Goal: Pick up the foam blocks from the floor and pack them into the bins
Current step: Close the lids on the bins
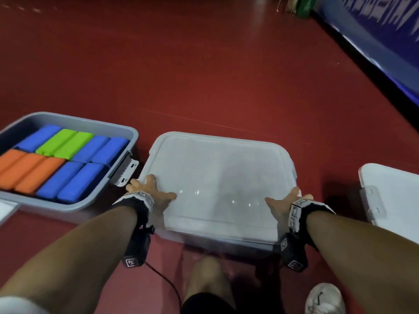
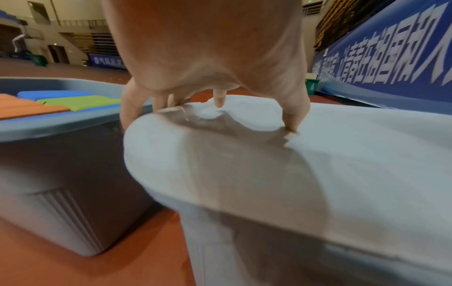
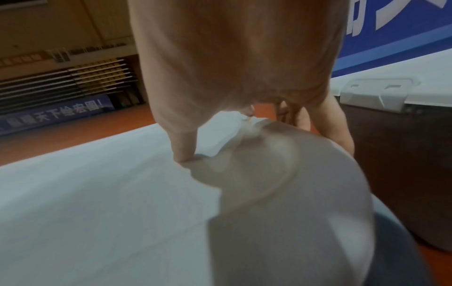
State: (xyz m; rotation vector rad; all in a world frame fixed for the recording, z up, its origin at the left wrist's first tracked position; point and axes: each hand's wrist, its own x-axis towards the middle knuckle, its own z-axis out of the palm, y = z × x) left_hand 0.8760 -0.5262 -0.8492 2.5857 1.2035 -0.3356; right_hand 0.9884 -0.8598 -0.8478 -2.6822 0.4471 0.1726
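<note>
Red sports flooring (image 1: 204, 75) carries 3 bins. Both hands grip the middle bin's white lid (image 1: 222, 177): left hand (image 1: 149, 191) and right hand (image 1: 283, 202) with thumbs on top, fingers curled over opposite edges. Foam blocks (image 1: 56, 164) fill the open bin (image 1: 127, 130) at left.

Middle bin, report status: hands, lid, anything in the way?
Both hands, left hand and right hand, gripping lid corners. Lid covers middle bin. Nothing in the way.
</note>
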